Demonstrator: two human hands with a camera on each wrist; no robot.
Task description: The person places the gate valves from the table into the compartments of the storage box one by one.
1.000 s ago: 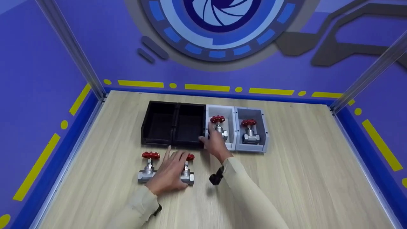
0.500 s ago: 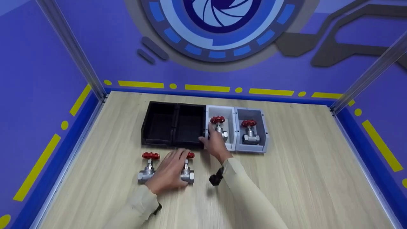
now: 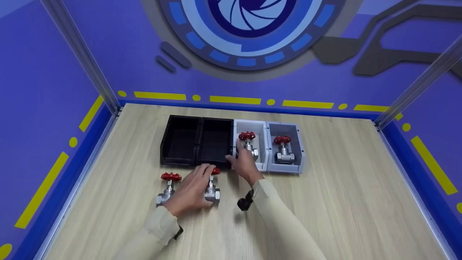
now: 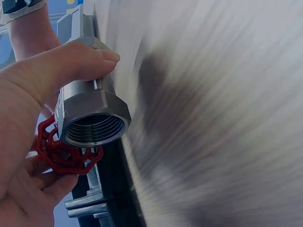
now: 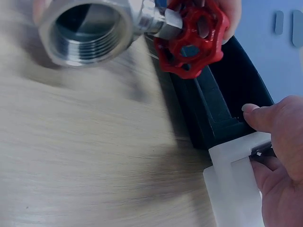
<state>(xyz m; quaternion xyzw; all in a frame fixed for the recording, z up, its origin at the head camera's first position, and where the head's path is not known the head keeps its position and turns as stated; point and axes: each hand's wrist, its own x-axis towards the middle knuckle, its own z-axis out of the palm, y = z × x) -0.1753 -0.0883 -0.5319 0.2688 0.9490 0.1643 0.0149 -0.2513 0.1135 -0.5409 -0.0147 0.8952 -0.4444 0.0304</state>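
My left hand [image 3: 191, 189] grips a metal valve [image 3: 212, 195] with a red handwheel, just in front of the black bins. In the left wrist view the thumb lies across its threaded body and fingers curl at the handwheel [image 4: 66, 153]. The valve appears slightly raised from the table. My right hand [image 3: 246, 167] pinches the wall where the white bin [image 3: 252, 126] meets a black bin [image 3: 216, 141]: thumb on the black side, fingers on the white. Behind those fingers a valve [image 3: 247, 136] stands in the white bin, partly hidden. Another valve [image 3: 166, 196] stands left of my left hand.
A grey bin [image 3: 300, 144] at the row's right end holds one more red-wheeled valve [image 3: 284, 155]. At the left end is a second black bin [image 3: 180, 139]. The row stands on a wooden table [image 3: 343, 180] with blue printed walls [image 3: 231, 85] behind and beside it.
My left hand's fingers have drawn in over the handwheel, and the valve has moved slightly up and towards the bins. The right hand stays where it was.
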